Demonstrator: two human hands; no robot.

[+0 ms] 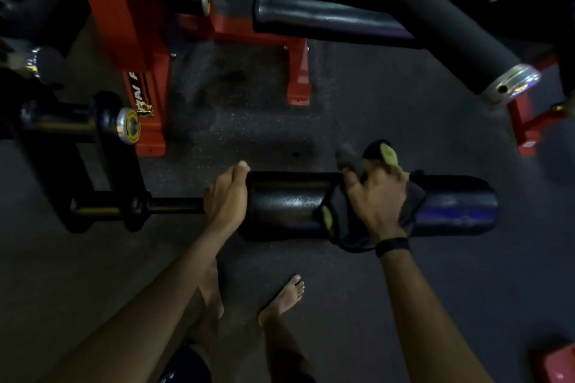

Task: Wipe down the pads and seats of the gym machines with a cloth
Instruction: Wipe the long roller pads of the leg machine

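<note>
A black roller pad (286,205) lies crosswise in the middle of the view, on a black bar that runs to the left. My left hand (227,199) grips the pad's left end, fingers curled over the top. My right hand (376,199) holds a dark grey cloth with yellow-green patches (348,227) wrapped over the pad's middle. The cloth hangs down the near side and bunches above my fingers. The pad's right end (460,205) shows a bluish sheen.
A red machine frame (140,50) stands at the upper left, with red feet (298,78) on the dark speckled floor. Two more black roller pads (326,19) (445,28) hang above. My bare feet (283,298) stand just below the pad. A chrome-capped bar (127,126) juts out at left.
</note>
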